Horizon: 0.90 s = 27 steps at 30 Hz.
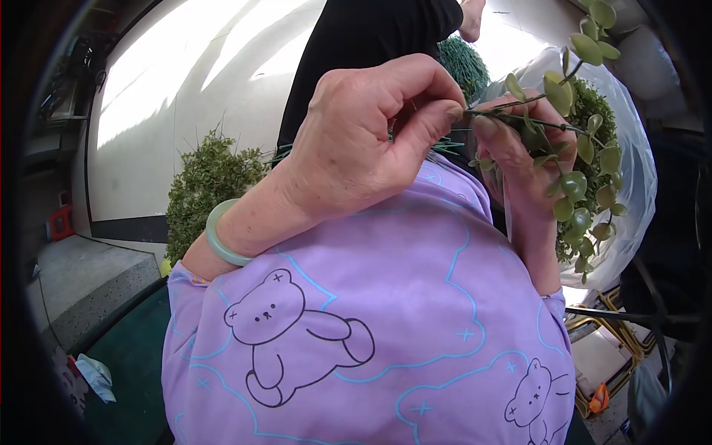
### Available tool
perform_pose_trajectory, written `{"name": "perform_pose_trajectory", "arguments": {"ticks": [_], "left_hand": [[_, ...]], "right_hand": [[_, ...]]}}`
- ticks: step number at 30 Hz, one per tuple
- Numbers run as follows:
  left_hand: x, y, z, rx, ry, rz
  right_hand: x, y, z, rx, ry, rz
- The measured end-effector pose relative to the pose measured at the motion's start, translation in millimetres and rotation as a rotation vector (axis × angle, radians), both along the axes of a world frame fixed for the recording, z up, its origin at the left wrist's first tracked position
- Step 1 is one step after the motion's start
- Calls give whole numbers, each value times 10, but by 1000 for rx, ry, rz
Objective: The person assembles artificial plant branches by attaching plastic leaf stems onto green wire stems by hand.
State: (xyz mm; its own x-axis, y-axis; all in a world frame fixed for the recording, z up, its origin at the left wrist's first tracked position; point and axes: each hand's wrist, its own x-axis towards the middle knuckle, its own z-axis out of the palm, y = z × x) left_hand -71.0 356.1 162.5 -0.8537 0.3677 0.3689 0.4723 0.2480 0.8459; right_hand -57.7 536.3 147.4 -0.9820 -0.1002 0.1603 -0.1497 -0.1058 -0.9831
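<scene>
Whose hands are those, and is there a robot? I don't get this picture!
No robot here, just a person with bare hands. There is one picture, from a camera worn on the head, looking down past a lilac shirt with bear drawings. The left hand, with a pale green bracelet on its wrist, pinches the end of a leafy green plastic-looking sprig. The right hand holds it too. Bushy green foliage sits at the left, and a clear plastic bag at the right.
</scene>
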Motion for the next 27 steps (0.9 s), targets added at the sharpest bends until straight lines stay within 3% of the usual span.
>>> {"name": "perform_pose_trajectory", "arguments": {"ticks": [2, 8, 11, 17, 20, 24, 27], "left_hand": [[-15, -32, -26, -43, -35, -35], [11, -1, -48, -114, 322, 8], [12, -14, -121, -181, 471, 2], [38, -61, -183, -277, 471, -1], [-3, -102, -150, 1, 228, -49], [-3, -303, -153, 354, -290, -39], [-43, -920, -211, 529, -341, 76]], "right_hand": [[5, 13, 10, 144, 23, 9], [17, -22, -3, 59, -125, 47], [4, -62, -50, -41, -53, 59], [-105, 13, -118, -40, -258, 278], [-180, -27, -123, -221, -243, 375], [-304, 75, -113, -232, 9, 394], [-469, 223, -95, 16, -27, 227]]}}
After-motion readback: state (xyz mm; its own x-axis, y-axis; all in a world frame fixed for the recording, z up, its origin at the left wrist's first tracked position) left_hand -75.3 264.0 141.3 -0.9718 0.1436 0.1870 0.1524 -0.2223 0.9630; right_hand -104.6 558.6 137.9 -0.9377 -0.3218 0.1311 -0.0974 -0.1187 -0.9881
